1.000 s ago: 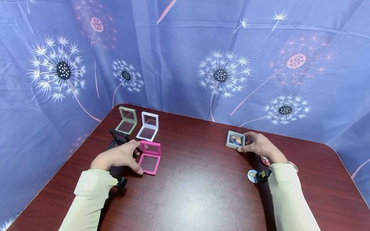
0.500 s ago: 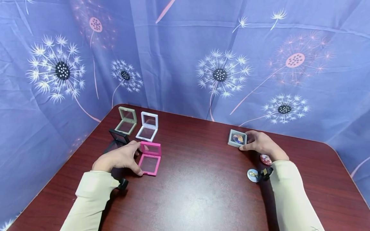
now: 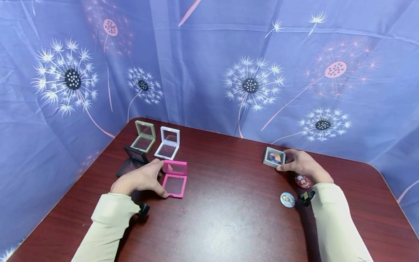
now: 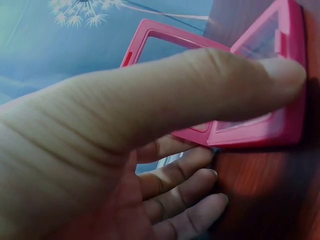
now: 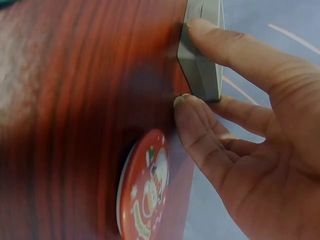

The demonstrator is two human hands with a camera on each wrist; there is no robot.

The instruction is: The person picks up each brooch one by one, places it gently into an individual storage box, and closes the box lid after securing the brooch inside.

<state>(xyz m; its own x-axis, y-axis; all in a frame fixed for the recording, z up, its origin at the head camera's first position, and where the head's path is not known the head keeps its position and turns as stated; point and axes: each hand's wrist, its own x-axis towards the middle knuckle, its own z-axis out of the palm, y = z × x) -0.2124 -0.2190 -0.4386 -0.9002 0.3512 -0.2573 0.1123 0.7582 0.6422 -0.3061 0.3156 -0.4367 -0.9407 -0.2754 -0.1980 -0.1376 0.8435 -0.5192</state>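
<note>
My left hand (image 3: 140, 180) holds the pink display case (image 3: 175, 176), which stands open like a hinged book, lid raised. In the left wrist view the thumb lies on the front edge of the pink case (image 4: 260, 140), while other fingers spread loosely behind. At the right, my right hand (image 3: 302, 165) grips a closed grey display case (image 3: 266, 156) by its right side, thumb in front. A round picture badge (image 3: 275, 157) shows through its window. In the right wrist view the thumb presses the grey case (image 5: 202, 75); some fingertips are behind it, partly hidden.
Green (image 3: 143, 143), white (image 3: 167, 150) and black (image 3: 129, 165) display cases stand open at the back left. By the right wrist lie a red badge (image 3: 303, 181) and a blue-and-white badge (image 3: 287, 200). A patterned curtain (image 3: 203, 72) borders the table (image 3: 222, 189).
My left hand has slid the pink case slightly right. My right hand has shifted the closed grey case to the right. The red badge by the right wrist shows more fully.
</note>
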